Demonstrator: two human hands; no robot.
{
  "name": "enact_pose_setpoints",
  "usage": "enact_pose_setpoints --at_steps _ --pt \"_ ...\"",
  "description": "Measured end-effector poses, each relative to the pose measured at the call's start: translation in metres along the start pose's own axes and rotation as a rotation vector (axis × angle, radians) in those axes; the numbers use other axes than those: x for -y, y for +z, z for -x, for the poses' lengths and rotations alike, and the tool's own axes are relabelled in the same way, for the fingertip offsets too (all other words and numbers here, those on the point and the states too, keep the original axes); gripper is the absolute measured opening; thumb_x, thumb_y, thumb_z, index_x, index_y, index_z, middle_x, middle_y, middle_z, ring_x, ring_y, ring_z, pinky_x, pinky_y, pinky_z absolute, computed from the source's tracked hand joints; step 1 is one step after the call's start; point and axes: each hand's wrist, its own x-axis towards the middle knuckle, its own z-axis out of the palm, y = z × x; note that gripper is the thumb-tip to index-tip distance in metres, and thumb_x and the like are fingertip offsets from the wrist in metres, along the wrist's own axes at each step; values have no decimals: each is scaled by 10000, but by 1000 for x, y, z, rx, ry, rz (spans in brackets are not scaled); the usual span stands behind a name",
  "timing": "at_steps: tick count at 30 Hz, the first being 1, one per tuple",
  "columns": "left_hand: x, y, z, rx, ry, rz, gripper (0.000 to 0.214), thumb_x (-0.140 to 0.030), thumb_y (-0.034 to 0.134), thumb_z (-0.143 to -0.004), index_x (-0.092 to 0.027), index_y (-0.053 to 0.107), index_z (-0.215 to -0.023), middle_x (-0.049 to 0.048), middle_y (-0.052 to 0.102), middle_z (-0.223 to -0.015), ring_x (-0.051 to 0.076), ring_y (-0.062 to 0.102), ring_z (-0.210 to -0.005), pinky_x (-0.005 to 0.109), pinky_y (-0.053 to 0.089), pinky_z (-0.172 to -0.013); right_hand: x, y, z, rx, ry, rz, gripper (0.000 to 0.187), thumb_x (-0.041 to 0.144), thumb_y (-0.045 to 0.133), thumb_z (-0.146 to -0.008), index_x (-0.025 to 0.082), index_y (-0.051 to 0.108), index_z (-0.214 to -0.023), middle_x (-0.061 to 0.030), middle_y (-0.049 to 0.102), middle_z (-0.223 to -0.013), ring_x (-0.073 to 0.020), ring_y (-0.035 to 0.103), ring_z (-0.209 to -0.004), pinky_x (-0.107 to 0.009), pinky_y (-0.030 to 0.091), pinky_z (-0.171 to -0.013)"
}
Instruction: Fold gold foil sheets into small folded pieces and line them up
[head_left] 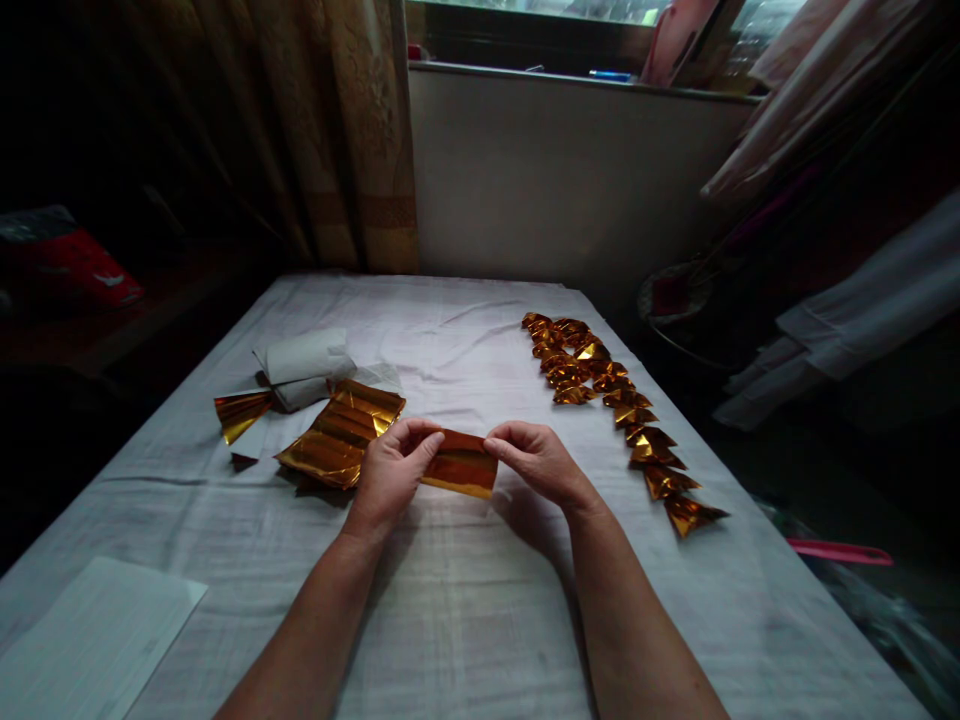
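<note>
The gold strip (461,470) hangs between the two hands, just above the table (465,340). The left hand (391,475) pinches its left end between thumb and fingers; the right hand (541,465) pinches its upper right corner with thumb and forefinger, the other fingers curled. Gripping it at both ends probably keeps the thin, shiny sheet flat and stretched, leaving its middle and lower edge free.

Just left of the strip, beside the left hand, lies a pile of gold sheets (337,440), seemingly placed within easy reach. Beyond that, farther left of the strip, are some white papers (311,357) and a gold fan-shaped piece (244,415).

Well right of the strip, folded gold pieces (651,443) overlap in rows, perhaps to save room and stay out of the arms' way. Nearer the person and left of the strip, a white sheet (97,640) lies flat, apart from everything handled.
</note>
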Motion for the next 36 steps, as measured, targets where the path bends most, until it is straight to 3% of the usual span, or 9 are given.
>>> enact_pose_setpoints --at_steps 12,17,22,29,33,36 --pt "-3 -1 1 31 -55 -3 450 -554 796 -582 -158 692 -769 24 705 -723 167 656 -675 263 535 -621 0 1 0 -9 -14 20 277 456 646 -788 185 685 -743 4 675 -689 -140 584 -660 -260 472 -652" --pt "1 -2 -2 59 -61 -9 405 -510 792 -592 -159 682 -762 25 700 -740 155 641 -682 263 518 -660 -2 0 0 -14 -28 52 284 459 613 -807 189 681 -753 -2 674 -698 -144 590 -664 -258 470 -653" --pt "16 -2 -2 120 -73 -86 387 -434 734 -667 -174 670 -947 10 689 -729 166 651 -680 267 508 -638 -7 3 -1 -91 -13 202 273 434 571 -835 197 685 -763 -8 679 -704 -148 601 -672 -250 448 -643" --pt "27 1 8 65 328 -839 340 -185 624 -797 -246 656 -1131 13 702 -802 216 643 -828 355 479 -818 -11 14 -1 -138 96 720 200 365 576 -886 256 728 -816 -10 735 -800 -168 635 -743 -260 398 -654" --pt "35 1 10 42 462 -1024 310 -191 627 -823 -248 654 -1127 28 716 -847 229 635 -851 375 452 -843 -12 21 -3 -148 102 866 184 352 588 -898 259 738 -846 -31 742 -874 -186 640 -824 -271 394 -692" --pt "40 2 10 37 482 -1058 291 -194 618 -843 -249 650 -1127 33 728 -895 232 631 -881 387 435 -870 -14 24 -4 -168 87 895 173 340 598 -898 251 728 -827 -26 732 -868 -181 627 -837 -270 390 -708"
